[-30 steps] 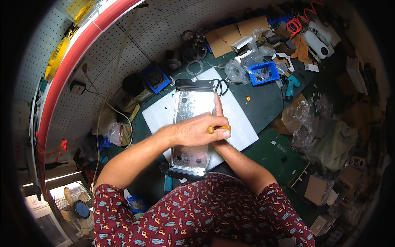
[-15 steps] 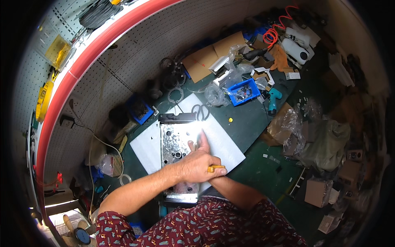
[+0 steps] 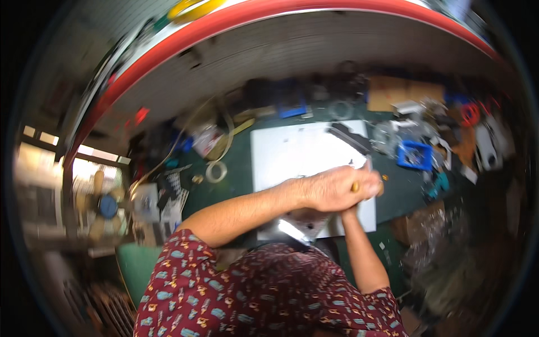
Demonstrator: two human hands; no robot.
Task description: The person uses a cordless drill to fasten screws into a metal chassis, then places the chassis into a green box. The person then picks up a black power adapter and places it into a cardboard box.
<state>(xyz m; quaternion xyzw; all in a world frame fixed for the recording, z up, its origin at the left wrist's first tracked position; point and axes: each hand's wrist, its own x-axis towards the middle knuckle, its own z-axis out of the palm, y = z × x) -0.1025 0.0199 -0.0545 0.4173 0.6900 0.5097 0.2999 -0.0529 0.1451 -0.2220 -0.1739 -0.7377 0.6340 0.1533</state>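
Note:
My left hand (image 3: 337,188) is closed in a fist around a yellow-handled tool (image 3: 355,186); only the end of the handle shows. It crosses above my right wrist. My right forearm (image 3: 364,253) rises from the lower right and its hand is mostly hidden behind the left one, so its fingers cannot be made out. Below my hands lies a shiny silver metal case (image 3: 306,226), partly covered by my left arm. The case rests on a white foam sheet (image 3: 275,151), which is bright with glare. A dark bar-shaped part (image 3: 348,139) lies on the sheet's far right.
To the right stand a blue bin of small parts (image 3: 414,155) and a teal power tool (image 3: 438,185). Cardboard (image 3: 404,94) and plastic wrap lie at the back right. A tape roll (image 3: 215,172) is on the left. A fan (image 3: 106,206) stands further left.
The view has swung leftward, so the bench sits differently and blurs. My hands stay crossed, the left still gripping the yellow handle. The metal case appears turned and more hidden by my arm.

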